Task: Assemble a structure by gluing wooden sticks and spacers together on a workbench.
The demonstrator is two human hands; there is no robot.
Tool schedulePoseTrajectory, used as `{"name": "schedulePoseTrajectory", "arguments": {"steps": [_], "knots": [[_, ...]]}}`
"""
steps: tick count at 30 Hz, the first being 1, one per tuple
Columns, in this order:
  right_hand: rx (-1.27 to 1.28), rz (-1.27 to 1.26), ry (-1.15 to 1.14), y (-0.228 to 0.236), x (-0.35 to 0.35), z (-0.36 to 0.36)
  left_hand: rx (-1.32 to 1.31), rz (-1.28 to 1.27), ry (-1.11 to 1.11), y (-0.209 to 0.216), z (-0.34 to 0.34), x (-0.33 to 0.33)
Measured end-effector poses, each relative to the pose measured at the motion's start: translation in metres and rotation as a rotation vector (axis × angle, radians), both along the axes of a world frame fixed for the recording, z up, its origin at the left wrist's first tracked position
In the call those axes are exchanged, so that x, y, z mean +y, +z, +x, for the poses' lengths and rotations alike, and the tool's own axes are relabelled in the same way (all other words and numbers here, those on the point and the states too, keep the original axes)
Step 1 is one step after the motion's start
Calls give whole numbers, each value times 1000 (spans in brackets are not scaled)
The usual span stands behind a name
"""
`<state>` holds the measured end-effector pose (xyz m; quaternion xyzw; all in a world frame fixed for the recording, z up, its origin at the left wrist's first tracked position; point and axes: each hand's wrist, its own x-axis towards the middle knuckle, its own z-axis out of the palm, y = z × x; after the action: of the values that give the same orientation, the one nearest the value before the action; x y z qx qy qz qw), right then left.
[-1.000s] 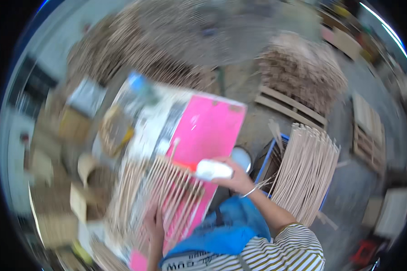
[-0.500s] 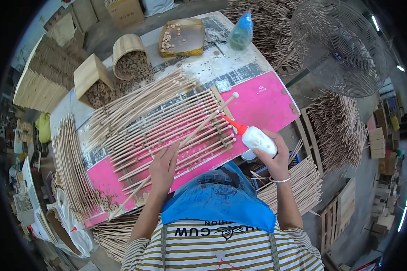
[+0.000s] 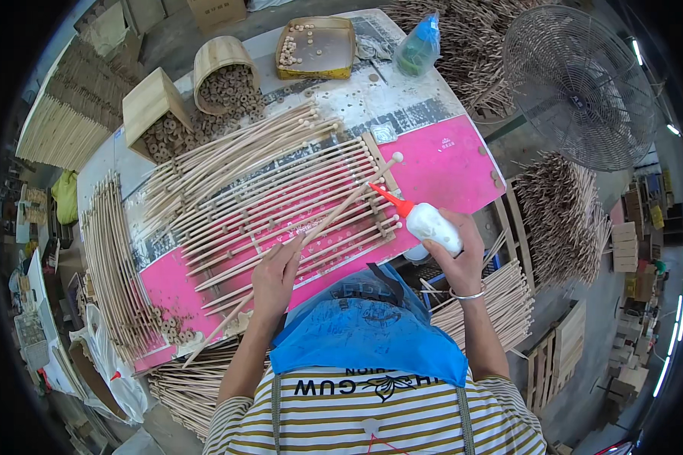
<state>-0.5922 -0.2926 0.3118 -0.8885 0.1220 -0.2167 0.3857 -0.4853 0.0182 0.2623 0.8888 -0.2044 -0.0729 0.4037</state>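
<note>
My left hand (image 3: 275, 277) is closed on a long wooden stick (image 3: 334, 215) with a small round ball at its upper right end. The stick slants across a row of similar ball-ended sticks (image 3: 281, 205) lying side by side, with small wooden rings on several of them. Closed around a white squeeze bottle (image 3: 435, 229) with a red nozzle, my right hand (image 3: 463, 254) tips it toward the left. The nozzle's tip is at the held stick, below its ball; whether they touch I cannot tell. A notched wooden strip (image 3: 379, 163) lies under the sticks' ball ends.
Wooden rings spill from a round wooden tub (image 3: 214, 57) and a wooden box (image 3: 148, 106). A yellow tray (image 3: 334, 45) holds small balls. Beyond it stands a green bottle (image 3: 419, 49). A large fan (image 3: 580, 95) and stick bundles (image 3: 561, 220) are at the right. More sticks (image 3: 110, 265) lie left.
The whole view has shifted slightly. The nozzle tip sits a little closer against the held stick. Both hands keep their grips.
</note>
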Motion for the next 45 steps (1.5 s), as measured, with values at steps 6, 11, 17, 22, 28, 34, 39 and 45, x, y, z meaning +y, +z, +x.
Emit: {"name": "schedulePoseTrajectory", "arguments": {"steps": [6, 11, 17, 22, 28, 34, 39, 45], "knots": [[-6, -13, 2, -6, 2, 2, 55, -2, 5, 4, 1, -1], [-17, -17, -1, -13, 0, 2, 12, -58, -8, -6, 3, 1], [-17, 47, 3, -32, -11, 4, 152, -99, -7, -11, 8, 0], [105, 492, -134, -95, -52, 15, 307, -195, 51, -25, 15, 1], [128, 492, -289, -202, -115, 101, 459, -168, 143, -36, 14, -1], [140, 517, -334, -281, -139, 166, 553, -159, 253, -39, 4, -8], [264, 12, -416, -301, -142, 159, 521, -111, 251, -41, 7, -9], [283, 713, 247, -202, -11, 153, 480, -131, 236, -37, 14, -7]]}}
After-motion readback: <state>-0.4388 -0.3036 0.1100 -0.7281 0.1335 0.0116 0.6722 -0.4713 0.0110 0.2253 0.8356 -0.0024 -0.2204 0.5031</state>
